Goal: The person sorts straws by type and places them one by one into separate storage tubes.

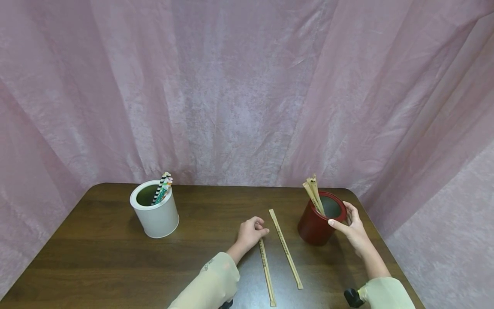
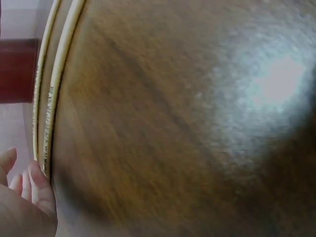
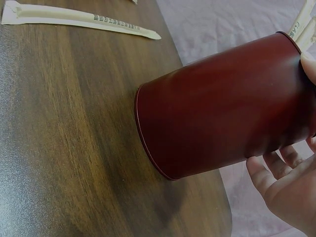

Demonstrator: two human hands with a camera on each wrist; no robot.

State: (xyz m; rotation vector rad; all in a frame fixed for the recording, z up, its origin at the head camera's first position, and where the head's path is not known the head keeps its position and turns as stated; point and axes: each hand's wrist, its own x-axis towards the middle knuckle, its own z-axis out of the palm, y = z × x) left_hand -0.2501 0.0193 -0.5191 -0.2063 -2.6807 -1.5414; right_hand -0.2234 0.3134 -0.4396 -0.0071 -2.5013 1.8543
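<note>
Side by side on the wooden table lie two slim, printed, paper-wrapped straws, a nearer one (image 1: 266,272) and a farther one (image 1: 286,249). My left hand (image 1: 250,231) is at the far end of the nearer straw. Its fingertips (image 2: 39,175) are beside that end, with a gap between thumb and forefinger. With my right hand (image 1: 354,227) I hold a dark red can (image 1: 314,227) by its right side, the thumb at the rim and the fingers against the outer wall. More wrapped straws (image 1: 314,193) stand in this can, leaning to its left.
A white can (image 1: 156,221) stands at the left of the table (image 1: 96,257). Several patterned sticks (image 1: 164,189), striped and coloured, lean in it. Behind the table's far edge hangs a pink curtain (image 1: 239,107).
</note>
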